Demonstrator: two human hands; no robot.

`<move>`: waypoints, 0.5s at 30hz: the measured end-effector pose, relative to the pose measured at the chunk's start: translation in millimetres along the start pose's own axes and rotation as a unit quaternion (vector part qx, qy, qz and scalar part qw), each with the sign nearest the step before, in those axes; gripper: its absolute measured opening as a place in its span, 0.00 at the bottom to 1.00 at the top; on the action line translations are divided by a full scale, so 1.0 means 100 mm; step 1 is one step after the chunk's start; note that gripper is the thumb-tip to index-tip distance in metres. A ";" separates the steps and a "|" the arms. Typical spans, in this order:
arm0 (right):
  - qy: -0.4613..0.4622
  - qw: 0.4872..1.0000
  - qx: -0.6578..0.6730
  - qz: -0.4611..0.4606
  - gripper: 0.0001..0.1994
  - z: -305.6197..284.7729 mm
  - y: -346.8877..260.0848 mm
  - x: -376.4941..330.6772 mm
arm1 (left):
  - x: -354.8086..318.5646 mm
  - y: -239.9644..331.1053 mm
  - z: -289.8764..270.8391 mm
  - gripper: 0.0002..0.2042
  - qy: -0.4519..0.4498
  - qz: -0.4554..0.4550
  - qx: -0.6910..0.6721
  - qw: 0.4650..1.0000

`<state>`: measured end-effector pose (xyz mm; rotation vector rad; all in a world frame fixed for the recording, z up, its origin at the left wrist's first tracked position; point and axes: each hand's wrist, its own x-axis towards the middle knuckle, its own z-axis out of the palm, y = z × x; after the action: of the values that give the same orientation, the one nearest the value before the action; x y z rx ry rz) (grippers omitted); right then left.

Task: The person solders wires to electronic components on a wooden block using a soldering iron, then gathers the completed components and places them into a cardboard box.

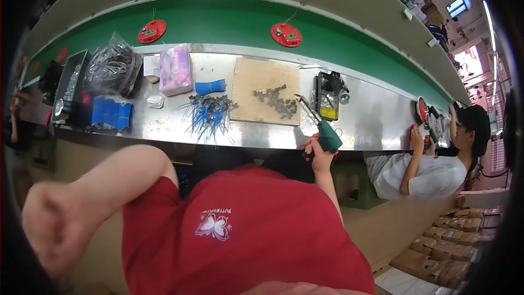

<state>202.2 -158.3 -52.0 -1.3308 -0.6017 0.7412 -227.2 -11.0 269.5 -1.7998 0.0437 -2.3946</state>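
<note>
Holding the green gun-shaped tool (329, 137) just beyond the front right corner of the wooden board (266, 71), the right grip (320, 156) is clamping round its handle, while the slim metal tip (307, 106) is pointing up and left towards the board's right edge, close to the small dark parts (286, 109); whether it is touching any, the view is not showing clearly. Handling this well is probably calling for a steady wrist and a light touch, keeping the tip to 1 part at a time, since the metal may be running hot, and well clear of the blue wires (204, 117) fanning out left of the board. The right forearm (329, 186) is reaching forward towards the board, the hand sitting low by the worktop's (371, 131) front edge. The left arm (123, 183) is bending sharply, its left grip (52, 221) hanging well left of the board and nearer the body, so blurred that I cannot tell whether its fingers are apart, together or holding something.
</note>
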 end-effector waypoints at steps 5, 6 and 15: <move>-0.010 1.000 0.013 -0.008 0.06 0.00 0.00 0.01 | -1.45 0.02 0.45 0.19 -0.013 -0.467 -0.149 0.871; -0.015 1.000 0.018 -0.019 0.06 0.00 0.00 -0.01 | -1.66 0.09 0.57 0.13 -0.034 -0.594 -0.118 0.795; -0.010 1.000 0.014 -0.007 0.06 0.01 -0.01 -0.03 | -3.05 0.33 1.22 0.08 -0.480 -0.555 -0.019 0.679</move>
<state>199.8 -159.6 -51.2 -1.2945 -0.6132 0.7493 -24.5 4.8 9.5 -3.4468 -1.4780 -1.2685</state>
